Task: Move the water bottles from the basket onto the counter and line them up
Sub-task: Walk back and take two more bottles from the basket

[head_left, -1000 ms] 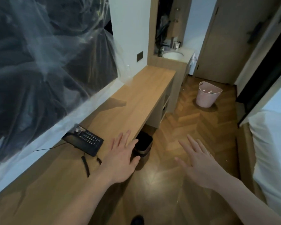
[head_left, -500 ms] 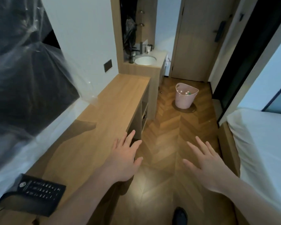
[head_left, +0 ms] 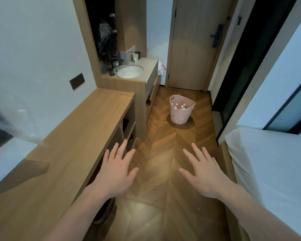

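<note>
A pink basket (head_left: 180, 117) stands on the wooden floor ahead, near the door. Inside it the caps of several water bottles (head_left: 179, 106) show, most white and one green. The long wooden counter (head_left: 87, 126) runs along the left wall, its top bare. My left hand (head_left: 116, 173) hovers palm down by the counter's front edge, fingers spread, holding nothing. My right hand (head_left: 202, 173) is held out over the floor, fingers apart and empty. Both hands are well short of the basket.
A vanity with a white sink (head_left: 129, 71) and toiletries sits past the counter's far end. A closed door (head_left: 193, 42) is behind the basket. A white bed (head_left: 271, 167) fills the right side. Herringbone floor (head_left: 163, 153) leads between counter and bed to the basket.
The view has swung right and moved forward along the counter; the black phone has left the frame. The basket looks nearer and more central. Both hands stay spread and empty.
</note>
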Demonstrator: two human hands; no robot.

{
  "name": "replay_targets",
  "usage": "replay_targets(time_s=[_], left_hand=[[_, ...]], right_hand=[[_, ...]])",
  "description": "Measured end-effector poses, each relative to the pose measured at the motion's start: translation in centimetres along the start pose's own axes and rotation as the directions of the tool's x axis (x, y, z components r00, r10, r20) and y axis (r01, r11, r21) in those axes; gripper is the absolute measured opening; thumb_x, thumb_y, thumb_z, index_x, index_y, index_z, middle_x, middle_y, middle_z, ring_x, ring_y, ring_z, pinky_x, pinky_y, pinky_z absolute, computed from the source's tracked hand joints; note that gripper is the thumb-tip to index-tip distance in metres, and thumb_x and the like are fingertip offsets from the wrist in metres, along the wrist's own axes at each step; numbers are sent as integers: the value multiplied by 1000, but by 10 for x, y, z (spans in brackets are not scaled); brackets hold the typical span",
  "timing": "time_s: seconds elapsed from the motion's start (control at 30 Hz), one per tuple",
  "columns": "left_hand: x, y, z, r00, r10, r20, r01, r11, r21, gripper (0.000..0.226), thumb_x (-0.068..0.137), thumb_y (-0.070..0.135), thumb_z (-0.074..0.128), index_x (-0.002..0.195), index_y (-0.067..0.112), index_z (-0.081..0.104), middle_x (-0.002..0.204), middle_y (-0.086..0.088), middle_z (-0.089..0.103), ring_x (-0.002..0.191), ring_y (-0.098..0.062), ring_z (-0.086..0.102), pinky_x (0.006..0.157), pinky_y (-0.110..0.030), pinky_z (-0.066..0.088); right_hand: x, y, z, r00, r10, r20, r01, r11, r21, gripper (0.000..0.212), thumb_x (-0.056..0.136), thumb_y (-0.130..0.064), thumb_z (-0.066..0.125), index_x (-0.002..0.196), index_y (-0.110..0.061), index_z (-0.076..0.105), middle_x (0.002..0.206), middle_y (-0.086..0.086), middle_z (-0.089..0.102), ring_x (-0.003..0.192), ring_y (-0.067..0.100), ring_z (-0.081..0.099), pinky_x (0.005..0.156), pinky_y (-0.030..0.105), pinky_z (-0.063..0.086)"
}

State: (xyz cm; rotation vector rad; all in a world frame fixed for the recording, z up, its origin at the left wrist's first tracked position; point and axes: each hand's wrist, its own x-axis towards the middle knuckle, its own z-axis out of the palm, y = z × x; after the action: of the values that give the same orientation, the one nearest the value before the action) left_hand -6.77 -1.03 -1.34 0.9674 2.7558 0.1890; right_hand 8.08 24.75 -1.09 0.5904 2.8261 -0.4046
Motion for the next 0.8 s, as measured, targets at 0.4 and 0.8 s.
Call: replay_targets(time_s=[0.4,0.8], left_hand=[[185,22,-9,996,-66,-53,67,997,25,71,104,63,27,165,39,-2,168,5,-30,154,-23,-28,128,-49,-11],[465,69,-30,984,171,43,-175,981,84,72,104,62,32,165,37,4,169,4,-26,156,-25,-23,128,-52,-7]], right_hand=[[181,71,-50,999,-43,22,43,999,4,77,104,-70,29,168,-41,-1,174,-7,-24,162,28,-18,131,54,0],[369,168,-114,989,144,-20,-143,989,45,74,104,-71,29,167,-45,0,174,-10,-22,162,26,-16,130,51,3]])
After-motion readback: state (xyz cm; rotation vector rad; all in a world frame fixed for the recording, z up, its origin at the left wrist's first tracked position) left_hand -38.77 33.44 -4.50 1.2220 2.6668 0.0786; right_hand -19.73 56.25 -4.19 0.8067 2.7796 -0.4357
